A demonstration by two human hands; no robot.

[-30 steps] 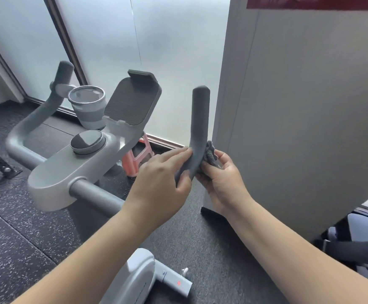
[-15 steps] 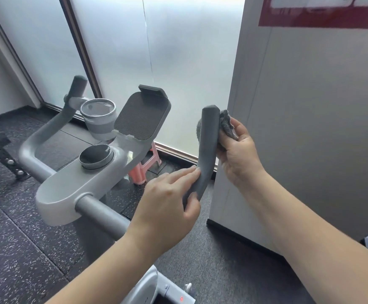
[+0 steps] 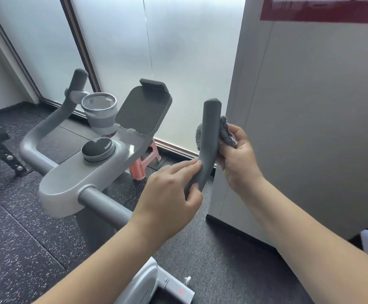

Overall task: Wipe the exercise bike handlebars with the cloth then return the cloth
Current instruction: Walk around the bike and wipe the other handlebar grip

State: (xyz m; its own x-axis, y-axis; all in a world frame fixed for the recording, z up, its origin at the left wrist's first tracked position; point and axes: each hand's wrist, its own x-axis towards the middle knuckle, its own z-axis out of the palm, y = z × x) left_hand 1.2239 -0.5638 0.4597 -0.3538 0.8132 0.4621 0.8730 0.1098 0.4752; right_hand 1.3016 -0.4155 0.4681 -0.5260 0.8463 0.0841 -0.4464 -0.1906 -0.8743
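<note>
The crumpled grey cloth (image 3: 226, 133) sits wrapped behind the upper part of the dark grey foam-covered right handlebar grip (image 3: 209, 137), showing on both sides of it. The right hand (image 3: 237, 156) grasps the cloth, fingers curled, pressing it against the grip. The left hand (image 3: 174, 189) clasps the grip's lower bend, thumb and fingers closed around it.

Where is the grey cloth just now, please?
In the head view, right of centre: the grey cloth is wrapped around the right handlebar grip, held by the right hand.
</note>
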